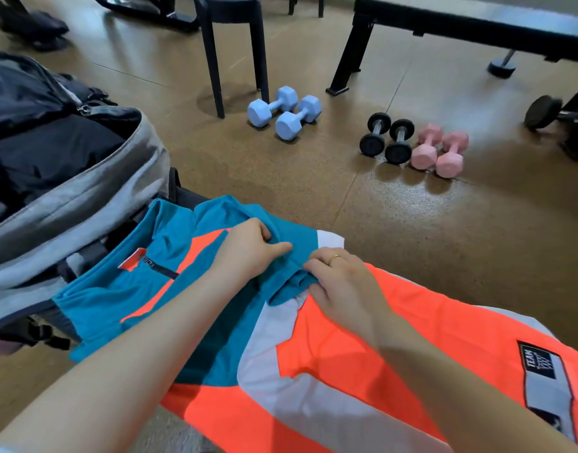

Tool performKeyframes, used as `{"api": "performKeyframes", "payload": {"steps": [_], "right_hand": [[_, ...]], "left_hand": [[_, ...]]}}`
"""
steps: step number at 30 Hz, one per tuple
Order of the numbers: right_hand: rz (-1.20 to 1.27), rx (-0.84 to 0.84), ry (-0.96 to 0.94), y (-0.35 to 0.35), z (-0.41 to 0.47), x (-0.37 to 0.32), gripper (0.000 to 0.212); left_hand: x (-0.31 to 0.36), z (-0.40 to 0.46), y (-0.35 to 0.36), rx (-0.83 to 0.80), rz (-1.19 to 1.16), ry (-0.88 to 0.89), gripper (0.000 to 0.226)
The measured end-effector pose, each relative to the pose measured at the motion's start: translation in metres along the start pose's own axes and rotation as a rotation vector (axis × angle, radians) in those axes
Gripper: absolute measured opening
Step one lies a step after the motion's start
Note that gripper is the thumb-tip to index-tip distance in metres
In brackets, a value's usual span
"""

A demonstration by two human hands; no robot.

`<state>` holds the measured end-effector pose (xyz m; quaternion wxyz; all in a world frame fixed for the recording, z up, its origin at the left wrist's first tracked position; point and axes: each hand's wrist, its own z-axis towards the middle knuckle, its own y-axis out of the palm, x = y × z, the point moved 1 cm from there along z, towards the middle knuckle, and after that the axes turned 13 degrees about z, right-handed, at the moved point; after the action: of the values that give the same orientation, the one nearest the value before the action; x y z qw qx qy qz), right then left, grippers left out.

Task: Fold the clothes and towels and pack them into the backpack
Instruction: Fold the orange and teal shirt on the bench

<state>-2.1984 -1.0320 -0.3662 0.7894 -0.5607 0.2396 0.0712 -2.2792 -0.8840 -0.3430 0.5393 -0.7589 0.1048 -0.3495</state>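
A teal, orange and white sports shirt (330, 341) lies spread on the floor in front of me. My left hand (248, 250) pinches a teal fold of its sleeve near the shirt's far edge. My right hand (343, 282), with a ring on one finger, grips the bunched teal cloth right beside it. The grey backpack (85, 197) lies open at the left, touching the shirt's collar end, with dark clothing (49, 152) inside it.
Two light blue dumbbells (286, 112), two black ones (387, 137) and two pink ones (439, 150) stand on the brown floor beyond the shirt. A black stool (235, 50) and a black bench frame (349, 50) are further back.
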Motion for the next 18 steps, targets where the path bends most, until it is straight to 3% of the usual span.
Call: {"api": "performKeyframes", "payload": {"steps": [2, 4, 7, 10, 13, 16, 18], "right_hand": [[-0.069, 0.082, 0.019, 0.001, 0.008, -0.012, 0.025], [-0.074, 0.139, 0.036, 0.004, 0.019, -0.031, 0.027], [0.139, 0.090, -0.065, 0.015, 0.022, -0.059, 0.031], [0.389, 0.029, -0.118, 0.008, 0.009, -0.057, 0.041], [0.341, 0.151, -0.026, -0.015, 0.007, -0.008, 0.036], [0.254, 0.031, 0.146, -0.024, 0.013, 0.047, 0.054], [0.458, -0.117, 0.337, -0.027, 0.019, 0.066, 0.045]], "left_hand": [[0.002, 0.000, -0.001, 0.035, 0.053, 0.042, 0.020], [0.001, 0.002, -0.011, 0.108, -0.084, -0.028, 0.010], [-0.012, 0.003, -0.030, 0.225, -0.312, -0.171, 0.011], [-0.029, -0.006, -0.032, 0.196, -0.319, -0.187, 0.004], [-0.040, -0.017, -0.025, 0.157, -0.353, -0.122, 0.016], [-0.049, -0.017, -0.021, 0.191, -0.141, 0.035, 0.045], [-0.052, -0.015, -0.017, 0.154, 0.099, 0.059, 0.045]]}}
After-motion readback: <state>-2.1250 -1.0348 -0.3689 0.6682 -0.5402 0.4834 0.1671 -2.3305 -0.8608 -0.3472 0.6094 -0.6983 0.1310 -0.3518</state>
